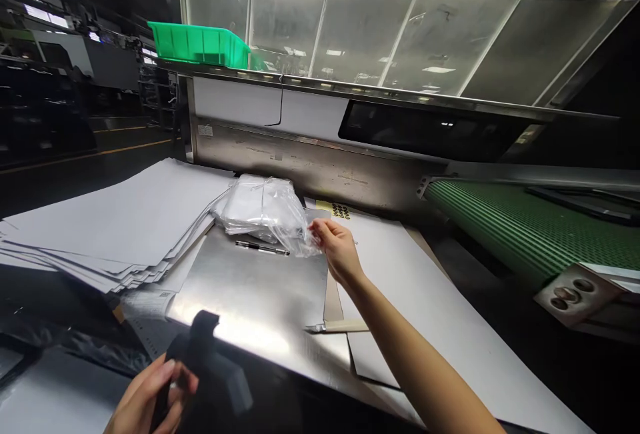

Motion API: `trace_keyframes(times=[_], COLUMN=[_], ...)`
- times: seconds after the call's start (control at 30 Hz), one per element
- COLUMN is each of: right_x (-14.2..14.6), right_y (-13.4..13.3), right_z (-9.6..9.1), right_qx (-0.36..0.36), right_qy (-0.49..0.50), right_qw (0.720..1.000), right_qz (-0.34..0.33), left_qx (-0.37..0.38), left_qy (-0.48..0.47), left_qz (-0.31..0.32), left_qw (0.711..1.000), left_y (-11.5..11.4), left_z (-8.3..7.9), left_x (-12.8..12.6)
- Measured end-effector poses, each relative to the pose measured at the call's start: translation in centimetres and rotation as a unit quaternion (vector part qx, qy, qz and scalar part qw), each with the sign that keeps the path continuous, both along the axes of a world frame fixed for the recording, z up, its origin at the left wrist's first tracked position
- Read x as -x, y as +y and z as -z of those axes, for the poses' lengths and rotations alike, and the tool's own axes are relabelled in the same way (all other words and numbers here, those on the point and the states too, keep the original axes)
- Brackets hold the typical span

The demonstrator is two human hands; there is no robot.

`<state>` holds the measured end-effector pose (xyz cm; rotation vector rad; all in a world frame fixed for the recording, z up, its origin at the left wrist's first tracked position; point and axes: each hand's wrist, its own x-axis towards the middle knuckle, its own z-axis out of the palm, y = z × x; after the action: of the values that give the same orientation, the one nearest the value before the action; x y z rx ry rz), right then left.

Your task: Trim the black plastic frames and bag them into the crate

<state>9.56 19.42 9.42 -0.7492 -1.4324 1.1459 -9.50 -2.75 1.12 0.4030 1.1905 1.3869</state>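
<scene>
My right hand [337, 246] reaches forward and pinches the near corner of a clear plastic bag [265, 211] that lies on the table and holds white folded material. My left hand [145, 401] is low at the near edge, its fingers closed round a black object [210, 361] whose shape I cannot make out. A black pen [263, 247] lies on a shiny metal plate [250, 287] just in front of the bag.
A fanned stack of large white sheets [115, 227] covers the left of the table. More white sheets [425, 294] lie on the right. A green conveyor belt [510, 227] runs at the right. A green bin [200, 44] sits on the upper shelf.
</scene>
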Motion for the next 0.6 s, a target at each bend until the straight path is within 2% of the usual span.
trace_keyframes(times=[0.1,0.17,0.27,0.33,0.47,0.53,0.6], right_x=[0.3,0.4,0.4,0.4,0.9,1.4,1.7], right_y=[-4.8,-7.4,-10.3,-11.6,-13.3,-14.1,-15.2], right_z=[1.0,1.5,1.7,1.8,2.7,3.5,4.4], right_qx=[0.044,0.075,0.110,0.089,0.003,0.024,0.037], right_qy=[-0.031,-0.066,-0.131,-0.197,-0.307,-0.288,-0.243], right_qw=[0.992,0.975,0.934,0.903,0.856,0.865,0.898], right_qz=[-0.116,-0.197,-0.314,-0.371,-0.416,-0.409,-0.364], left_qx=[-0.034,-0.039,-0.050,-0.061,-0.039,-0.028,-0.011], left_qy=[0.022,0.036,0.021,0.007,0.017,0.051,0.085], left_qz=[0.031,0.056,0.100,0.119,0.118,0.127,0.135], left_qw=[0.999,0.997,0.994,0.991,0.992,0.990,0.987], left_y=[0.2,0.3,0.0,-0.8,-3.5,-4.7,-5.7], left_z=[-1.6,-2.1,-1.8,-1.4,-0.5,0.1,1.1], left_x=[-0.6,-1.1,-1.4,-1.3,-1.0,-1.1,-1.4])
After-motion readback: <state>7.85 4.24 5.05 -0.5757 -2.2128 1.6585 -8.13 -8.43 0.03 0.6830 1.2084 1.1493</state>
